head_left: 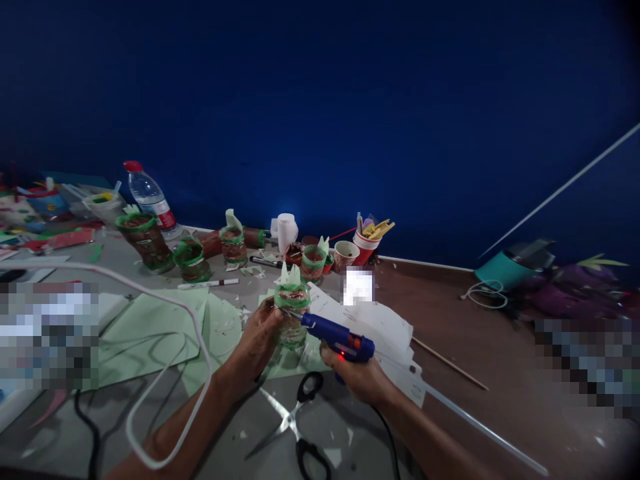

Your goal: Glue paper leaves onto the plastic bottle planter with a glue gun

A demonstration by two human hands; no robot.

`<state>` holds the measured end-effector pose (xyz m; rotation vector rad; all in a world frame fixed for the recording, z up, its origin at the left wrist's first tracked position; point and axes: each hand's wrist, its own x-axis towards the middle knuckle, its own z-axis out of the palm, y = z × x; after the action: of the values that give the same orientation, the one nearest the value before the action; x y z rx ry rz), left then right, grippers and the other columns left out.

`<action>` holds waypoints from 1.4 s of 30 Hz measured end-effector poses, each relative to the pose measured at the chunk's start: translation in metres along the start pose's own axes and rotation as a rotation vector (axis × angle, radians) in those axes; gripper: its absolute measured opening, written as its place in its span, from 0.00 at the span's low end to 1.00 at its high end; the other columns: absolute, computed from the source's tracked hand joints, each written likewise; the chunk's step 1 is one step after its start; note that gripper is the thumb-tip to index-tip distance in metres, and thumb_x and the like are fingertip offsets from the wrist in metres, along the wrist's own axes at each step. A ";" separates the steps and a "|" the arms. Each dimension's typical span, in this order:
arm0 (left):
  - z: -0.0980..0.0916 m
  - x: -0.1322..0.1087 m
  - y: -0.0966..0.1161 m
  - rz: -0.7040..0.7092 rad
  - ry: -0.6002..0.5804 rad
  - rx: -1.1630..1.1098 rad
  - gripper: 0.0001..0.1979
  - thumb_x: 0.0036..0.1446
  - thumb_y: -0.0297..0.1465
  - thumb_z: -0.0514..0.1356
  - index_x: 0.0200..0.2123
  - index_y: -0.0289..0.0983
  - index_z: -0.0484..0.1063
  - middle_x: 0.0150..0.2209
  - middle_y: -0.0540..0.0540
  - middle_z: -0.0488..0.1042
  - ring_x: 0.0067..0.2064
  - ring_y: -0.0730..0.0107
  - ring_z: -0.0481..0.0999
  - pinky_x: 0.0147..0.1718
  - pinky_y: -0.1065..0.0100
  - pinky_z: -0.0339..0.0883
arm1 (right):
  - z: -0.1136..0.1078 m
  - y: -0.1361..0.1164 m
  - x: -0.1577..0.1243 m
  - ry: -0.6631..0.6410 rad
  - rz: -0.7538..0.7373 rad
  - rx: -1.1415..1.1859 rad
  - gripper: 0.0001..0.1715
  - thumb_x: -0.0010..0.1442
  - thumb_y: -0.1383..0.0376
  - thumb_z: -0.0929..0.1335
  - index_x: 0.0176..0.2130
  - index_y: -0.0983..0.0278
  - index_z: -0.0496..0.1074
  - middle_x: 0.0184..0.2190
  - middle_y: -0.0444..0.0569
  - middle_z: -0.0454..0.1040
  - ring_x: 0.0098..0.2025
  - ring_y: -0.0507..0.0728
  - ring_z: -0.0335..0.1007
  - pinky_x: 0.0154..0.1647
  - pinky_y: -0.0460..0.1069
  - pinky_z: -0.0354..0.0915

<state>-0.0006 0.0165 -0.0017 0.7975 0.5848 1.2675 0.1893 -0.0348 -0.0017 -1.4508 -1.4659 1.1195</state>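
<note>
My left hand (pixel 263 337) is closed around the side of a small clear jar (pixel 291 330) with a green-painted rim and brown stuff inside. Pale green paper leaves (pixel 290 273) stand up at the jar's far rim. In my right hand (pixel 353 370) is a blue hot glue gun (pixel 337 337), its red light lit. The gun's nozzle points left and meets or nearly meets the jar just below the rim; I cannot tell which. A long clear glue stick (pixel 480 420) runs rightward from behind the gun. Open scissors (pixel 290 420) lie on the table below the jar.
Several similar painted jars and cups, such as a tall brown one (pixel 145 240), stand toward the back. A water bottle (pixel 150 193) leans there too. Green paper (pixel 150 340) and white sheets (pixel 385 327) spread around my hands. A white cable (pixel 200 333) loops at the left; a wooden stick (pixel 450 363) lies right.
</note>
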 end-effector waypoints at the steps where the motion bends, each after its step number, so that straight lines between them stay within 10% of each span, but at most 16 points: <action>1: 0.000 0.000 0.000 0.003 -0.003 0.004 0.24 0.48 0.41 0.70 0.46 0.35 0.73 0.46 0.38 0.78 0.51 0.50 0.76 0.52 0.55 0.66 | 0.000 -0.001 0.000 -0.003 0.001 0.010 0.13 0.52 0.56 0.70 0.23 0.62 0.70 0.20 0.43 0.66 0.24 0.53 0.59 0.24 0.48 0.62; 42: -0.014 0.001 -0.005 0.065 0.163 0.252 0.21 0.54 0.43 0.64 0.46 0.35 0.73 0.41 0.40 0.80 0.41 0.58 0.79 0.44 0.61 0.69 | -0.008 0.010 -0.004 -0.143 -0.046 0.193 0.26 0.55 0.44 0.69 0.40 0.61 0.78 0.28 0.48 0.75 0.30 0.55 0.67 0.36 0.52 0.69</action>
<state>-0.0086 0.0197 -0.0140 0.9328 0.8686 1.3424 0.2003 -0.0383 -0.0079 -1.2197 -1.4369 1.3203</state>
